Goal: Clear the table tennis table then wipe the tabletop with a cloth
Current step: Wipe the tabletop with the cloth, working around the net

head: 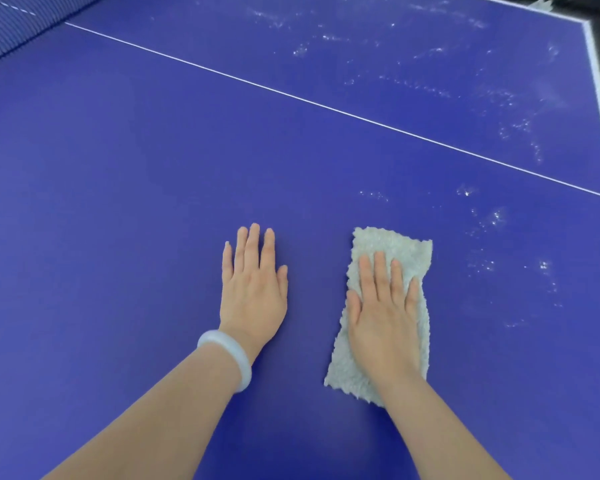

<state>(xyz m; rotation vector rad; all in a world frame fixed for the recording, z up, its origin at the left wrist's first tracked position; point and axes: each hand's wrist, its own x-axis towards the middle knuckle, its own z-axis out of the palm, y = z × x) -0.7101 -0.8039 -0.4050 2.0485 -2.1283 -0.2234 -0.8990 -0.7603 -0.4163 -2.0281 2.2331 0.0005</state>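
From the head view, our right hand [385, 313] lies flat on the cloth [388, 251]. The grip is fully spread, with straight fingers pressing down and nothing curled round the fabric. The cloth rests on the blue surface [118, 202] just right of centre. Its long axis runs away from us, roughly in line with the forearm, and one end pokes out past the fingertips.

Our left hand [253, 289], with a pale bracelet [227, 358] at the wrist, is also flat and open on the bare surface beside the cloth, not touching it.

The white specks [492, 216] lie to the cloth's right and beyond the thin white line [291, 95]. We judge the right hand is the nearer one, and a sideways sweep to the right would meet them with the cloth's long side.
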